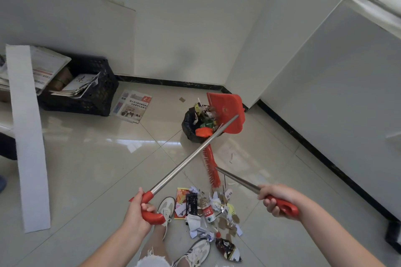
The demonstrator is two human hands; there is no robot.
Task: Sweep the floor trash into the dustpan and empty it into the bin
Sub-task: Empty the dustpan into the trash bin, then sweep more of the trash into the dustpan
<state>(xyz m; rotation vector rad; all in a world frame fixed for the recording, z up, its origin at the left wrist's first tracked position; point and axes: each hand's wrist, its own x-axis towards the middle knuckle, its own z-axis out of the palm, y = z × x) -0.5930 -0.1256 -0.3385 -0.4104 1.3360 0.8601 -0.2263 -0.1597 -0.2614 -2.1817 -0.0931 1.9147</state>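
Observation:
My left hand (138, 208) grips the red handle of a long steel pole that ends in the red dustpan (230, 112). The dustpan is raised and tilted over a small bin with a black liner (188, 123), which holds wrappers and other trash. My right hand (275, 199) grips the red handle of the broom, whose red brush head (211, 166) rests on the floor between the bin and me. A pile of trash (208, 212) lies by my feet: wrappers, crumpled paper, cardboard bits and a small bottle.
A black crate (95, 93) stuffed with newspapers stands at the left wall, with a newspaper (132, 106) on the floor beside it. A long white strip (28, 136) leans at the far left. White walls close the corner behind the bin. My shoes (167, 206) touch the pile.

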